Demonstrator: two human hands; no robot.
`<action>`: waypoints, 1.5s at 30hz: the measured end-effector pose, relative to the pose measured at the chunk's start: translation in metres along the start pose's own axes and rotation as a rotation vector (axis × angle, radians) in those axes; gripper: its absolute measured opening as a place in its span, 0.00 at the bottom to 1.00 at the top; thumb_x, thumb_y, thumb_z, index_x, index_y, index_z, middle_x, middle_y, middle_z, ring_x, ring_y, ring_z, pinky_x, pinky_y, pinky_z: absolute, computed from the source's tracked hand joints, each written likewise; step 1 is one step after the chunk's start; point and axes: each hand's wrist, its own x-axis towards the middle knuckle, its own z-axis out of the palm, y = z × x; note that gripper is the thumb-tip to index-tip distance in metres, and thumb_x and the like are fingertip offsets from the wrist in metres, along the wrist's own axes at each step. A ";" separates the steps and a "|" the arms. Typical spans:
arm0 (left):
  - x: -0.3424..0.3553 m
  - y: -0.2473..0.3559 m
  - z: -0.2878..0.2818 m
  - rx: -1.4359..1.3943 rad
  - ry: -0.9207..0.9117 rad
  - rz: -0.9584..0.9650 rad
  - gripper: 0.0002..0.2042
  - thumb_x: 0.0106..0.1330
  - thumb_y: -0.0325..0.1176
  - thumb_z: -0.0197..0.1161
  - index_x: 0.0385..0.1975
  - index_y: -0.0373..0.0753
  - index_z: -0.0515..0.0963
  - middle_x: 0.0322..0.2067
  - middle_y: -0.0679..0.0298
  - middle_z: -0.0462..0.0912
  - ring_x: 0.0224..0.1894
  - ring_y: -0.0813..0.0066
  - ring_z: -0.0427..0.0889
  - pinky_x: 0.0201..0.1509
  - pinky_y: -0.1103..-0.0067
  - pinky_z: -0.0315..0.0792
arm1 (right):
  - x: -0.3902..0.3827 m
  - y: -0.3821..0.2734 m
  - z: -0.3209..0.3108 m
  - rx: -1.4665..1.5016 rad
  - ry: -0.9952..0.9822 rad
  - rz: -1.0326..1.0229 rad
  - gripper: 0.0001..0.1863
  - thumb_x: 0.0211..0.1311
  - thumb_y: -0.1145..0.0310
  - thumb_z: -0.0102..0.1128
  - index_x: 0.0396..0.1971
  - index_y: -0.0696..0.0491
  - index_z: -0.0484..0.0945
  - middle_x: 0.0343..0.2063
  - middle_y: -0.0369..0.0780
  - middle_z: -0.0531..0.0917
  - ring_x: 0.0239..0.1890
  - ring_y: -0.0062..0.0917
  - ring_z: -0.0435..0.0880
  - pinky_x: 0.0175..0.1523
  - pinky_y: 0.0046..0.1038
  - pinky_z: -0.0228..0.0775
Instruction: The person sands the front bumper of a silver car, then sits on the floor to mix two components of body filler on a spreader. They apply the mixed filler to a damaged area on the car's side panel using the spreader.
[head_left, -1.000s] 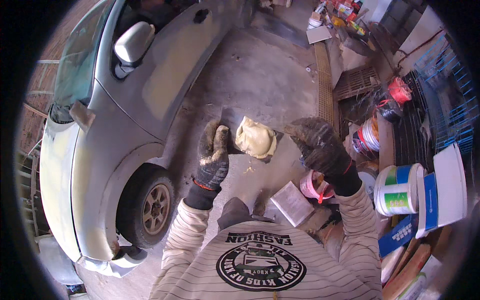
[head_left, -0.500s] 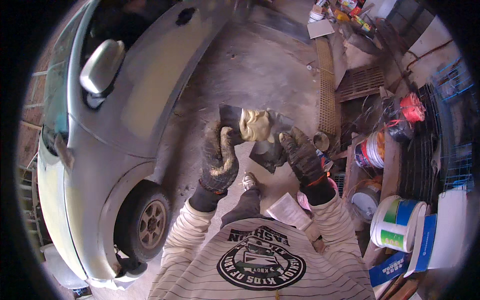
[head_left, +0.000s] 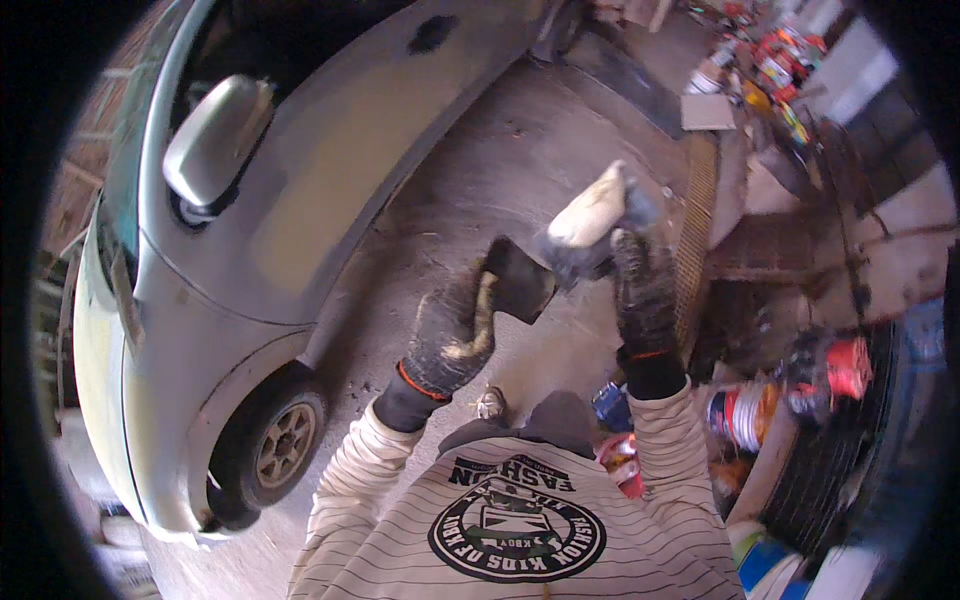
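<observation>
My left hand [head_left: 445, 335], in a dark, stained work glove, grips a dark flat putty spreader [head_left: 522, 285] that points up and to the right. My right hand [head_left: 645, 300], gloved the same way, is closed on a second dark spreader [head_left: 641, 208], blurred by motion. A thick lump of cream-coloured putty [head_left: 588, 210] sits on that spreader. The two spreaders are close together, but whether their edges touch cannot be told. Both hands are in front of my chest, over the floor.
On the left stands a silver car [head_left: 150, 400] with a sanded, putty-patched door [head_left: 330, 200], side mirror [head_left: 215, 140] and front wheel [head_left: 285, 445]. Along the right lie a perforated strip [head_left: 697, 215], a striped bucket [head_left: 737, 415], a red roll [head_left: 847, 367] and clutter.
The putty lump has shifted up and right onto the right-hand spreader, which is raised. The left-hand spreader has moved apart from it. The whole view has turned somewhat.
</observation>
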 end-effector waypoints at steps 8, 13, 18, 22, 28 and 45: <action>0.008 -0.029 0.011 0.033 0.263 -0.307 0.10 0.66 0.23 0.55 0.46 0.32 0.75 0.44 0.55 0.77 0.43 0.65 0.78 0.49 0.75 0.73 | 0.082 0.016 0.015 0.220 -0.825 -0.146 0.10 0.60 0.72 0.59 0.39 0.61 0.79 0.34 0.48 0.83 0.37 0.35 0.83 0.44 0.31 0.73; 0.025 -0.024 0.040 0.067 0.502 -0.383 0.07 0.70 0.25 0.52 0.42 0.30 0.74 0.38 0.55 0.76 0.39 0.63 0.76 0.45 0.76 0.72 | 0.143 0.015 0.007 -0.021 -0.850 -0.756 0.13 0.57 0.69 0.61 0.40 0.59 0.80 0.32 0.50 0.82 0.32 0.42 0.82 0.39 0.37 0.75; 0.042 -0.016 0.075 0.147 0.795 -0.335 0.08 0.71 0.27 0.52 0.44 0.30 0.72 0.39 0.56 0.77 0.38 0.69 0.77 0.44 0.77 0.72 | 0.149 0.003 0.011 -0.094 -0.593 -1.047 0.16 0.49 0.71 0.62 0.41 0.53 0.80 0.34 0.43 0.80 0.36 0.39 0.79 0.44 0.38 0.72; 0.044 -0.011 0.083 0.368 0.749 -0.324 0.12 0.70 0.26 0.53 0.50 0.29 0.71 0.48 0.51 0.74 0.48 0.66 0.76 0.54 0.76 0.69 | 0.142 0.008 0.020 -0.111 -0.691 -1.112 0.18 0.46 0.74 0.61 0.42 0.53 0.79 0.38 0.42 0.80 0.39 0.37 0.78 0.49 0.41 0.68; 0.040 -0.005 0.076 0.301 0.731 -0.406 0.13 0.69 0.23 0.53 0.52 0.29 0.70 0.50 0.50 0.74 0.48 0.64 0.77 0.56 0.76 0.69 | 0.140 0.015 0.028 -0.046 -0.675 -1.172 0.19 0.45 0.74 0.62 0.42 0.53 0.79 0.40 0.42 0.80 0.42 0.38 0.78 0.49 0.41 0.68; -0.013 0.000 0.028 0.177 0.942 -0.401 0.11 0.70 0.26 0.52 0.48 0.29 0.72 0.47 0.56 0.76 0.47 0.72 0.76 0.52 0.79 0.70 | 0.148 0.015 0.064 0.062 -0.750 -0.940 0.11 0.56 0.77 0.57 0.39 0.57 0.79 0.35 0.48 0.81 0.38 0.44 0.79 0.45 0.36 0.73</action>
